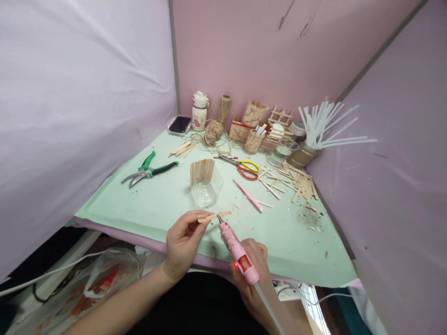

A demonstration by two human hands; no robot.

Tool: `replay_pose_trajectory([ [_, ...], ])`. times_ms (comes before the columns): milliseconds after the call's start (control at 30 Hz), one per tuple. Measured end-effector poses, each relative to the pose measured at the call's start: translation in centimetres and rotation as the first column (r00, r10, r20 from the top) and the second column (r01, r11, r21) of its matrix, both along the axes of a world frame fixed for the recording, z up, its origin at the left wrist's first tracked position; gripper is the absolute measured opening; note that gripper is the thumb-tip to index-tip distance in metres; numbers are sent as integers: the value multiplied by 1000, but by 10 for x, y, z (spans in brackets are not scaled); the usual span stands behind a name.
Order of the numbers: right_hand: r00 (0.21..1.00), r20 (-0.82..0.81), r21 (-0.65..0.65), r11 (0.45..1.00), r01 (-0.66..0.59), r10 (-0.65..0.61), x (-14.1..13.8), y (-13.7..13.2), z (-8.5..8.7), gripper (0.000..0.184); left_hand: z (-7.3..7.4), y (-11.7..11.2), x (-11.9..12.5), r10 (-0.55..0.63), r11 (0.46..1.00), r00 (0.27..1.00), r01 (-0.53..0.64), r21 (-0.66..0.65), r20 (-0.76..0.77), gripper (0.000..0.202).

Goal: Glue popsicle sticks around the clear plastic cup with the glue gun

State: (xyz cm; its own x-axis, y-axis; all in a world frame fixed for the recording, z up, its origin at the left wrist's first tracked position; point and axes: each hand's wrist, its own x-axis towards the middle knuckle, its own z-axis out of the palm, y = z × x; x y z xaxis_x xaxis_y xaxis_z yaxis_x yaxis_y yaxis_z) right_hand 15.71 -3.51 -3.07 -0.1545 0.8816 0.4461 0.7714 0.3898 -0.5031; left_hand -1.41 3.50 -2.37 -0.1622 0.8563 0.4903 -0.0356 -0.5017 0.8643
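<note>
My left hand (pixel 183 242) pinches a flat wooden stick (pixel 214 216) and holds it level above the near part of the green mat (pixel 164 204). My right hand (pixel 254 270) grips a pink glue gun (pixel 237 249), whose nozzle tip touches the middle of the stick. Just beyond stands a clear plastic cup (pixel 206 184) with wooden sticks stuck along its far side.
Green-handled pliers (pixel 148 171) lie at the left, red and yellow scissors (pixel 244 167) and a pink pen (pixel 248 195) at the centre right. Loose sticks (pixel 300 184), a twine ball (pixel 211 132), a phone (pixel 179 124), a bottle (pixel 199 111), baskets and a jar of white strips (pixel 314 135) line the back.
</note>
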Motion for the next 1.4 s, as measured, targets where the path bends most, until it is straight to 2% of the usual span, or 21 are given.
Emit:
replay_pose_trajectory([
  [133, 999, -33, 5, 1000, -18, 18, 0, 0, 0, 32, -1, -1, 0, -7, 1000, 1000, 7, 9, 7, 17],
  [500, 994, 25, -72, 992, -101, 103, 6, -3, 18, 19, 0, -1, 0, -48, 998, 999, 47, 34, 19, 22],
  [667, 995, 25, -43, 995, -94, 95, 7, -2, 12, 21, -1, -1, 0, -31, 999, 999, 31, 36, 12, 22],
  [967, 1000, 19, 7, 1000, 16, -16, 7, 2, -10, 30, -1, -4, -3, 3, 1000, 1000, -3, 6, 18, 20],
  [1200, 998, 57, -80, 996, 27, -22, 15, 3, -9, 38, 0, -4, -3, 9, 1000, 1000, -8, -19, 29, 19],
  [1400, 995, 80, -34, 997, 65, -62, 17, 4, -11, 42, 0, -5, -5, 12, 1000, 1000, -12, -12, 28, 19],
])
